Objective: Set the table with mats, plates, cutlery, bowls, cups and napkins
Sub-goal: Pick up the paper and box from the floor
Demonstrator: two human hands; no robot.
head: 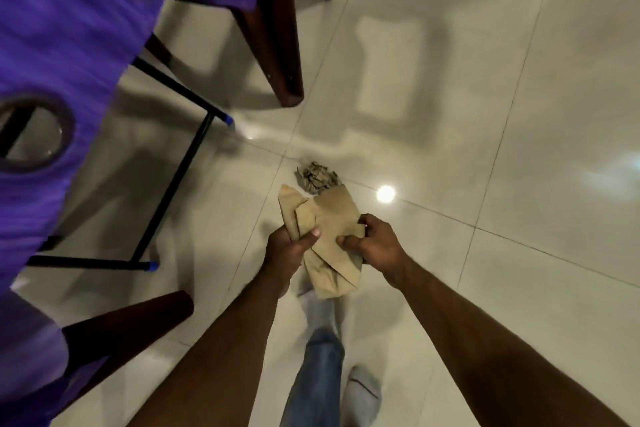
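Several folded brown paper napkins (pixel 329 239) are held in front of me above the floor. My left hand (pixel 285 251) grips their left side, thumb pressed on top. My right hand (pixel 374 246) pinches their right edge with curled fingers. A patterned grey item (pixel 317 177) sticks out behind the top of the napkins; what it is cannot be told. No table top, plates or cutlery are in view.
A purple cloth with metal eyelets (pixel 52 45) hangs at the left over a black metal frame (pixel 173 180). Dark wooden legs (pixel 277 38) stand at top centre, another leg (pixel 128 326) at lower left. Glossy pale floor tiles (pixel 485 114) spread right. My jeans leg (pixel 318 374) is below.
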